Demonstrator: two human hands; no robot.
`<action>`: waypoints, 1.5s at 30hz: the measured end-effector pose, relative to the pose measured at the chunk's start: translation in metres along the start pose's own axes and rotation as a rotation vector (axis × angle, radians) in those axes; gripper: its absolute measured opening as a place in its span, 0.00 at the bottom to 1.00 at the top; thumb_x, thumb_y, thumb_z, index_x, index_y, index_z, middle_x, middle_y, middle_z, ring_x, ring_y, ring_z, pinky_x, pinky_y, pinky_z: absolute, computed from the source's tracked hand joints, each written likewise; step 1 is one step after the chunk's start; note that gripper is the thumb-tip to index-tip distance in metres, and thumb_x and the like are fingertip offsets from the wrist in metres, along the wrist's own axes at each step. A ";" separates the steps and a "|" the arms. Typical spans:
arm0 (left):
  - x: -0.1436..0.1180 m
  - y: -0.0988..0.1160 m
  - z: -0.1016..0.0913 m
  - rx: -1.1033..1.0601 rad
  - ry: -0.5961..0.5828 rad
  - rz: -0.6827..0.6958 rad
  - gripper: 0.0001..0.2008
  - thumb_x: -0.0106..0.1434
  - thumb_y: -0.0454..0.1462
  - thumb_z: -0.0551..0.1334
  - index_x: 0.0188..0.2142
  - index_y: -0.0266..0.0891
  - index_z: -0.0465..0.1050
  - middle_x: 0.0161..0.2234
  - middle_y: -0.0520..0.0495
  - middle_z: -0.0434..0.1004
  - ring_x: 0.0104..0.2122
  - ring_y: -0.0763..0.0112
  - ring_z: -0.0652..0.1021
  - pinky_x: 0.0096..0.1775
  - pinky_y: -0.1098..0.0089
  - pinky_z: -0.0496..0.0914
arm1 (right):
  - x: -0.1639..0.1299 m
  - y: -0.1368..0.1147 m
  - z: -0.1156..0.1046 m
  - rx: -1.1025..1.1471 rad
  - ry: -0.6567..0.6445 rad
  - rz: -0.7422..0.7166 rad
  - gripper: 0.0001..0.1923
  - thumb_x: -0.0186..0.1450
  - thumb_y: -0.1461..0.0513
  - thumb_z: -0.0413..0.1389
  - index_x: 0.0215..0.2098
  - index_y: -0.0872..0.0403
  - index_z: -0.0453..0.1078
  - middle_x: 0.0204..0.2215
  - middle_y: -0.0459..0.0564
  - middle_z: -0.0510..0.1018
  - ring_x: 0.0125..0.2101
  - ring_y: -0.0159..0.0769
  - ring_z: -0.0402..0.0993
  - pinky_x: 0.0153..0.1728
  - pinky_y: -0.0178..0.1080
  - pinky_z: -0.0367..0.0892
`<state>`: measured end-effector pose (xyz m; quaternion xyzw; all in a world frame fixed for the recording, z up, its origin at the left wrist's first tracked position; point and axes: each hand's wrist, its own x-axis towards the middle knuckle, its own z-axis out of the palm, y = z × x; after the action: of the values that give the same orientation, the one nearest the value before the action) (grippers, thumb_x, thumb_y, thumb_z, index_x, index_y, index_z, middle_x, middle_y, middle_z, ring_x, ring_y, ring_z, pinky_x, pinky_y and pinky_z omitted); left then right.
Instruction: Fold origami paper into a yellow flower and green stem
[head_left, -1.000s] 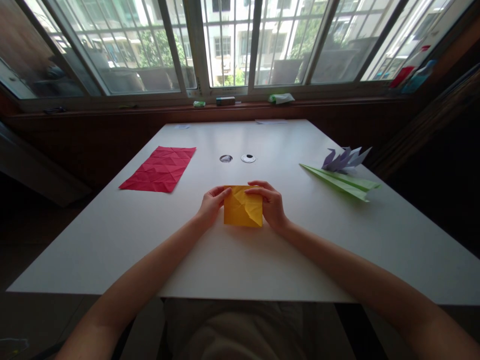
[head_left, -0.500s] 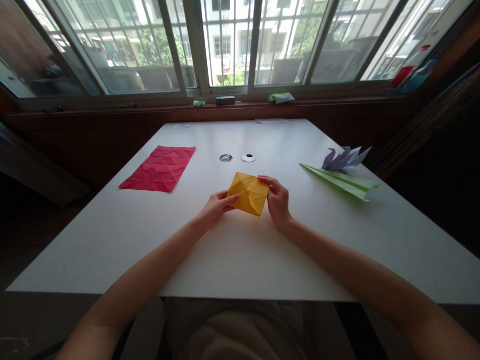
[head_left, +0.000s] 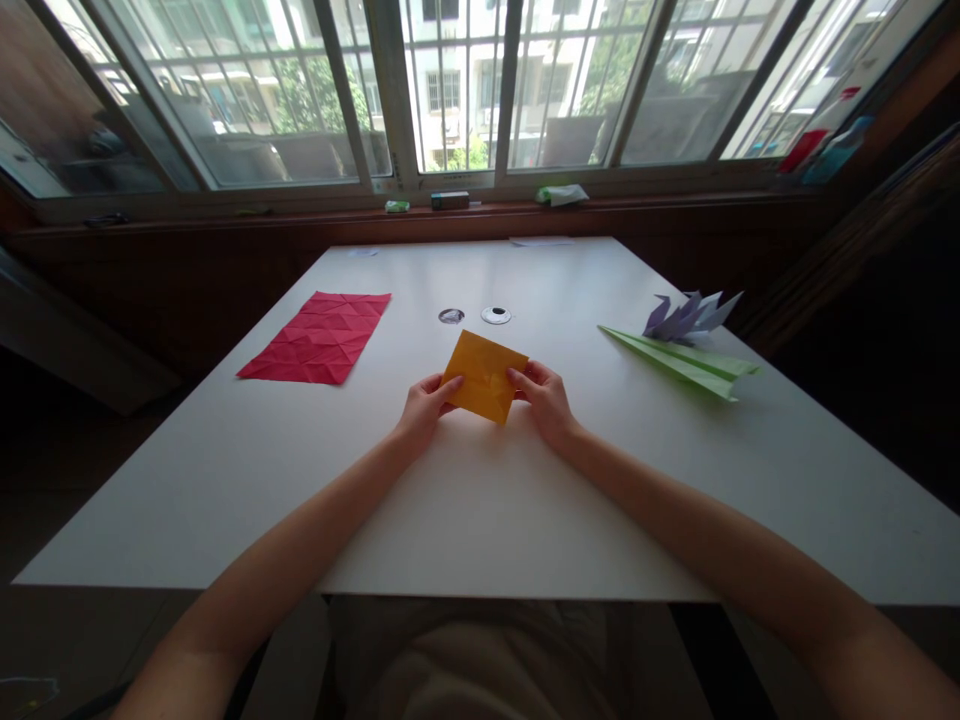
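Left hand and right hand pinch opposite sides of a yellow paper, tilted at mid-table; red paper lies left; a green paper plane rests right, beside a purple paper bird.

We identify one yellow paper: four-sided, lightly creased, roughly flat, held askew over the tabletop.

Ref = yellow paper. L hand & R hand: fingers partly hidden behind ref. L arm, R arm, nearer than ref: cut off at frame edge. Sill box, beyond ref: markings too sm. to read.
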<state>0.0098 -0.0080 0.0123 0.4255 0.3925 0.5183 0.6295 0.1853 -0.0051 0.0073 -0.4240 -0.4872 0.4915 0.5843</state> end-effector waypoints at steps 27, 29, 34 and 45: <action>-0.005 -0.003 0.005 0.137 -0.059 0.046 0.16 0.46 0.40 0.66 0.35 0.36 0.72 0.36 0.44 0.75 0.34 0.68 0.72 0.34 0.71 0.64 | -0.006 -0.009 0.006 -0.035 -0.025 -0.110 0.12 0.51 0.56 0.59 0.29 0.55 0.68 0.20 0.43 0.69 0.20 0.27 0.63 0.22 0.34 0.61; -0.004 -0.002 0.005 0.155 -0.055 0.044 0.16 0.45 0.41 0.66 0.34 0.36 0.73 0.35 0.44 0.75 0.33 0.69 0.72 0.33 0.71 0.63 | -0.007 -0.009 0.007 -0.041 -0.032 -0.121 0.12 0.50 0.56 0.60 0.29 0.55 0.68 0.20 0.43 0.69 0.20 0.27 0.63 0.22 0.34 0.61; -0.004 0.000 0.006 0.187 -0.067 0.021 0.16 0.45 0.42 0.66 0.33 0.36 0.73 0.34 0.44 0.76 0.32 0.69 0.72 0.32 0.71 0.62 | -0.009 -0.009 0.007 -0.059 -0.025 -0.130 0.13 0.50 0.55 0.60 0.28 0.55 0.67 0.20 0.43 0.69 0.20 0.27 0.64 0.22 0.35 0.63; -0.005 -0.002 0.007 0.122 -0.075 0.032 0.17 0.47 0.42 0.65 0.35 0.35 0.72 0.36 0.43 0.75 0.34 0.67 0.73 0.36 0.67 0.65 | -0.010 -0.010 0.008 -0.080 -0.094 -0.132 0.13 0.51 0.57 0.59 0.32 0.55 0.68 0.25 0.46 0.72 0.23 0.30 0.66 0.24 0.35 0.65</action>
<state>0.0156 -0.0141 0.0132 0.4883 0.3927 0.4871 0.6083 0.1789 -0.0168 0.0166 -0.3904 -0.5601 0.4516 0.5744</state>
